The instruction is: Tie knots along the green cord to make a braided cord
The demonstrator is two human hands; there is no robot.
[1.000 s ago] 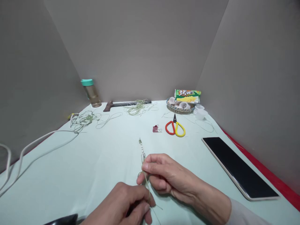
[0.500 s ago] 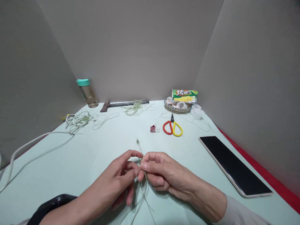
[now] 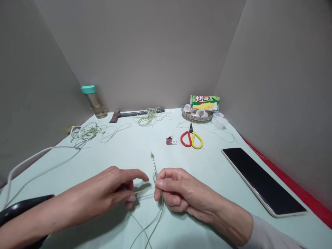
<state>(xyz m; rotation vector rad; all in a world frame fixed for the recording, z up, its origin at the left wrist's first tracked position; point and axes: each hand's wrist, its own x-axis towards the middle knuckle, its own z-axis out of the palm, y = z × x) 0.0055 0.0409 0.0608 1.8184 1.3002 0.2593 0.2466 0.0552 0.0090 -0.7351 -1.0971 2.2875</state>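
A small braided cord (image 3: pixel 154 162) with white beads or knots along it points away from me in the middle of the table. My right hand (image 3: pixel 171 188) pinches its near end between thumb and forefinger. Loose green strands (image 3: pixel 155 226) hang from that pinch toward me. Off to the left, my left hand (image 3: pixel 121 186) has its thumb and lower fingers closed on a green strand (image 3: pixel 143 190), which runs taut to the right hand. Its forefinger stretches out toward the braid without touching it.
Beyond the hands lie a maroon binder clip (image 3: pixel 169 140) and red-and-yellow scissors (image 3: pixel 191 137). A tablet (image 3: pixel 261 181) rests at right. Behind are a hatchet (image 3: pixel 137 114), tangled green cord (image 3: pixel 147 118), a basket (image 3: pixel 197 119), a snack packet (image 3: pixel 204 102) and a bottle (image 3: pixel 94 102). A white cable (image 3: pixel 33 157) crosses the left.
My left hand has moved left, away from the right hand, drawing a green strand out sideways. The right hand keeps its pinch in nearly the same place. The view has shifted slightly.
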